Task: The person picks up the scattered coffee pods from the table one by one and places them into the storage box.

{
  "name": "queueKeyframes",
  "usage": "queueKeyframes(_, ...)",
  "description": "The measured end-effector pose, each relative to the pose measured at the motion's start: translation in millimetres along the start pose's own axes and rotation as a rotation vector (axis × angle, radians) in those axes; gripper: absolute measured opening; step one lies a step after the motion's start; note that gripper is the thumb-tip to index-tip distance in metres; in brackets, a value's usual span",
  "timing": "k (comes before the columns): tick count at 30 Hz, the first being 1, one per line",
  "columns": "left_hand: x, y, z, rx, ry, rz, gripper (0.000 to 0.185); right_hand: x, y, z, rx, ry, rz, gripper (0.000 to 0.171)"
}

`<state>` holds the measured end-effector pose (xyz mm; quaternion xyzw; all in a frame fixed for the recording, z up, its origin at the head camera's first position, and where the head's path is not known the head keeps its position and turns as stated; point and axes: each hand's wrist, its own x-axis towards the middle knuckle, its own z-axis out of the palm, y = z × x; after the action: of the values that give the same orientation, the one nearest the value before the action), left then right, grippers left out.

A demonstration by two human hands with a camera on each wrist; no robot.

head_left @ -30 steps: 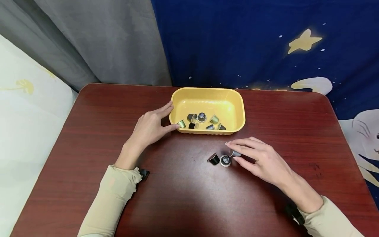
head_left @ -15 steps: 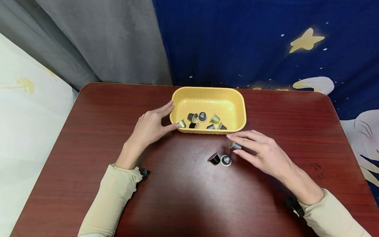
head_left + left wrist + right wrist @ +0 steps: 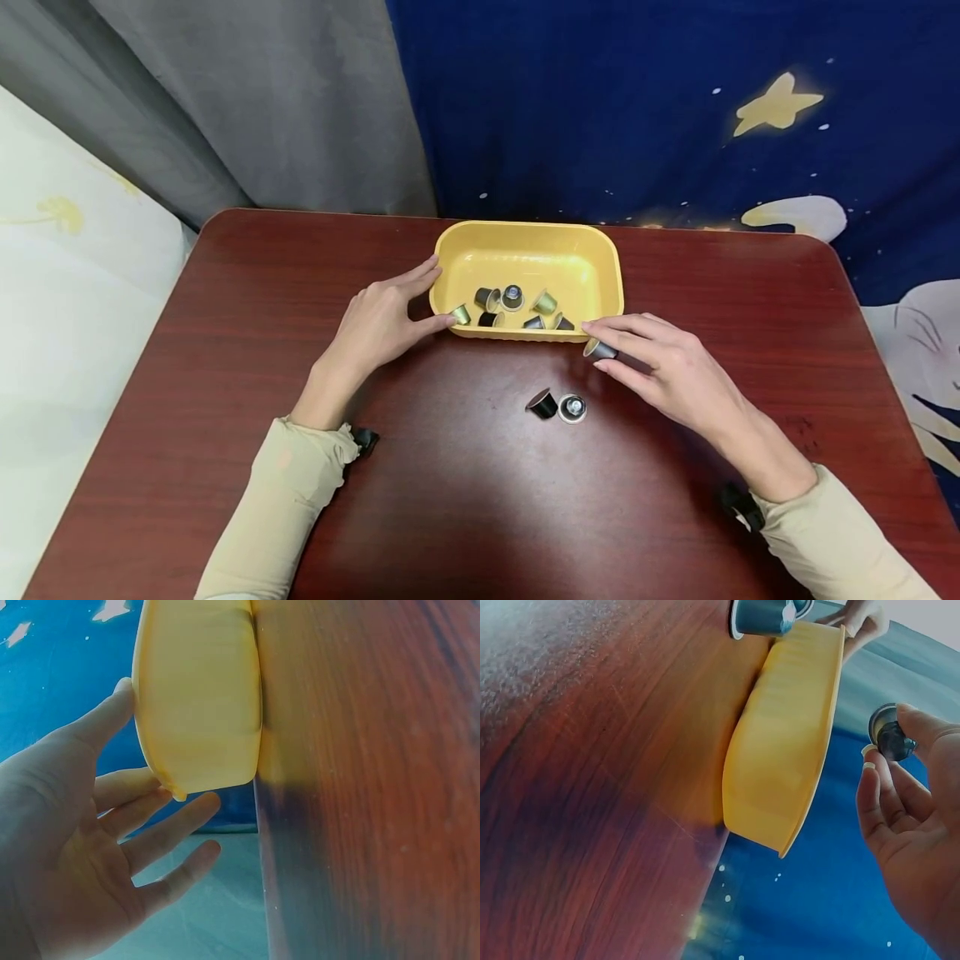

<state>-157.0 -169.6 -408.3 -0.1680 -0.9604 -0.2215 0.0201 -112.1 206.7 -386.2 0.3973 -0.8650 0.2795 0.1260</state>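
1. The left hand (image 3: 378, 321) rests open against the left end of the shallow yellow plastic tray (image 3: 607, 267), thumb on its near corner and fingers on the end wall, apparently to steady it.
2. The right hand (image 3: 660, 367) pinches a small dark coffee capsule (image 3: 600, 349) between thumb and fingertips, just off the table at the tray's near right rim.
3. Two more dark capsules (image 3: 557, 405) lie on the dark red wooden table (image 3: 225, 333), near of the tray; several others sit inside it.
4. The right wrist view shows the pinched capsule (image 3: 889, 735) held clear of the tray wall; the left wrist view shows the spread fingers (image 3: 161, 832), relaxed.
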Motion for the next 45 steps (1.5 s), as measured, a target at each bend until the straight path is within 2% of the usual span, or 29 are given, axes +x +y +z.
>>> queueKeyframes(12,-3.2,-2.4,0.6,0.028,0.008,0.011,0.079,4.7,7.4,0.5,-0.016,0.034,-0.012,0.057)
queueKeyframes(19,-2.9,-4.0,2.6,0.036,0.029,0.026,0.078,10.4,12.5,1.0,-0.016,0.043,0.005,0.05)
queueKeyframes(27,1.1,-1.5,2.6,0.04,0.077,0.023,0.076,18.7,19.6,-1.0,-0.012,0.059,0.015,0.055)
queueKeyframes(45,2.5,-0.9,2.5,0.033,0.077,0.013,0.074,32.7,36.1,6.3,-0.003,0.057,0.03,0.048)
